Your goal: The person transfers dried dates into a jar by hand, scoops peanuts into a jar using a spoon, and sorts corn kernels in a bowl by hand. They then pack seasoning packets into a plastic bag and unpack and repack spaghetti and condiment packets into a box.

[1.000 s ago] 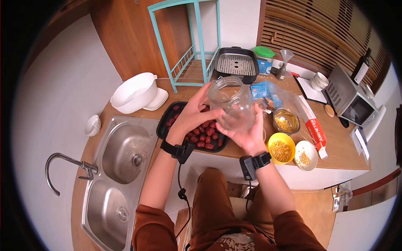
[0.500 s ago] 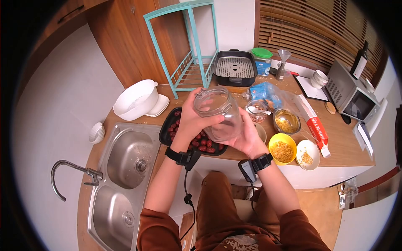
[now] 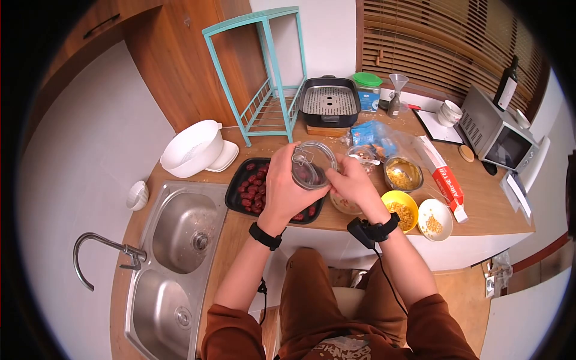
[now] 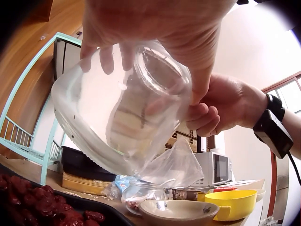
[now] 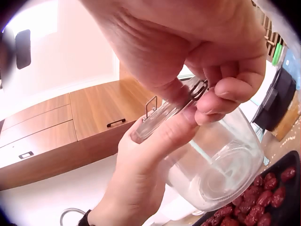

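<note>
A clear glass jar (image 3: 314, 163) with a wire clasp is held up over the counter, mouth towards the head camera. My left hand (image 3: 284, 187) grips it round the neck, the thumb along the rim in the right wrist view. At the opposite side of the rim, my right hand (image 3: 355, 183) pinches the metal wire clasp (image 5: 199, 89) between thumb and curled fingers. The see-through body (image 5: 221, 169) of the jar looks empty. Below and to the left lies a black tray (image 3: 230, 203) of red dates (image 3: 252, 187), partly hidden by my left hand.
Right of the jar stand a yellow bowl (image 3: 410, 227), a white bowl (image 3: 445, 234) and a metal bowl (image 3: 417, 182), all with yellow bits. A small glass bowl (image 4: 136, 194) sits behind. The double sink (image 3: 162, 264) is left; a teal rack (image 3: 267, 72) stands behind.
My right hand has come up from under the jar to its rim and now pinches the wire clasp. The jar has turned, its mouth more towards the head camera; my left hand keeps its grip.
</note>
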Demonstrator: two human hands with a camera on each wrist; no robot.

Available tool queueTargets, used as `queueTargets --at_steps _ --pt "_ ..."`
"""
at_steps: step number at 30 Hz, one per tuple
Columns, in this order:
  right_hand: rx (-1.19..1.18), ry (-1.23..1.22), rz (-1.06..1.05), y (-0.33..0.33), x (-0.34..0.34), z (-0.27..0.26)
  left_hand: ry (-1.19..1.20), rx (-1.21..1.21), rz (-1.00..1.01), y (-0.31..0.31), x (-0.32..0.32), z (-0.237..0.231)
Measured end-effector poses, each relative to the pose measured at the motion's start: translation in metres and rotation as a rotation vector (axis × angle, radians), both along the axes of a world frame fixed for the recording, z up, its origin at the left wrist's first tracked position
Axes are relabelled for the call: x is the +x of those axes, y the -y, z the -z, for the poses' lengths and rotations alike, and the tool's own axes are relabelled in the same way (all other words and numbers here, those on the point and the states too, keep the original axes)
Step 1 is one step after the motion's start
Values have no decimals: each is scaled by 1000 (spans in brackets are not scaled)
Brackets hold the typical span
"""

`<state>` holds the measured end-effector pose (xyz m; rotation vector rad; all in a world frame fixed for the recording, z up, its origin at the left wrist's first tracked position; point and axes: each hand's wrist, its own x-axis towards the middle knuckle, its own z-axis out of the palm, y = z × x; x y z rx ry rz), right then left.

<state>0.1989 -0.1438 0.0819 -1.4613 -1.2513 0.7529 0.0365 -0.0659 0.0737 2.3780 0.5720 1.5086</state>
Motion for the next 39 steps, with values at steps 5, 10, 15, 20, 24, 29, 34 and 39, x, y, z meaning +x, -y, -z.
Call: queueTargets --at_steps 5,10,15,20,24,29,34,39 --pt "-76 -151 -22 -10 17 5 51 -10 159 -15 -4 14" --pt "-105 1 23 -6 13 -2 -121 -349 23 -20 -5 8" --pt "-102 93 58 -7 9 -6 -370 -97 -218 -23 -1 -19" --pt "-84 153 104 -15 13 -4 -355 -135 -257 -31 0 -22" --pt "-87 120 75 -23 20 -4 -105 -220 -171 -44 0 -14" --pt "-79 79 80 -35 32 10 -5 -155 -176 -74 1 15" --pt "-7 2 99 -54 45 8 199 -688 54 -85 -9 24" --pt "55 69 131 -101 66 4 220 -661 -11 -55 -46 40"
